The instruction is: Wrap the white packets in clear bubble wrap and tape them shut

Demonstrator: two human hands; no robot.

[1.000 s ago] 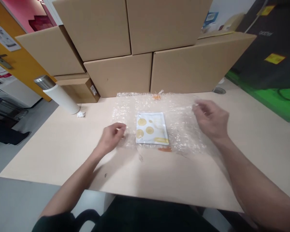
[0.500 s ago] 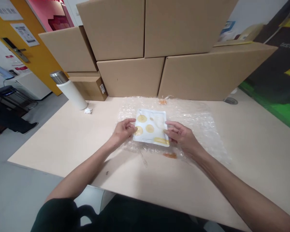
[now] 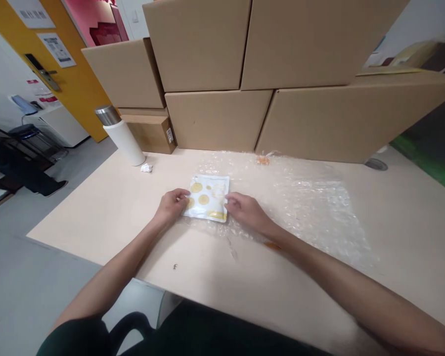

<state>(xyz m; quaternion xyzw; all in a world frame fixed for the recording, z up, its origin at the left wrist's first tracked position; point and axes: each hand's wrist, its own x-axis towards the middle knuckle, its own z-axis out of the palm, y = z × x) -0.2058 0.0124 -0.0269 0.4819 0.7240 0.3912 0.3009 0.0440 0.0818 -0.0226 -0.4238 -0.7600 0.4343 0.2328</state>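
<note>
Left hand (image 3: pixel 171 205) and right hand (image 3: pixel 246 211) are pinching opposite side edges of a flat white packet (image 3: pixel 206 199); it's showing yellow discs, yellow lower-right strip, and sitting over clear bubble wrap's (image 3: pixel 315 207) left part.

White bottle (image 3: pixel 125 143) beside cardboard boxes (image 3: pixel 218 121)

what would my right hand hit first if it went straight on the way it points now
The white packet, whose edge the right hand appears to be holding, though exact contact is hard to judge.
</note>
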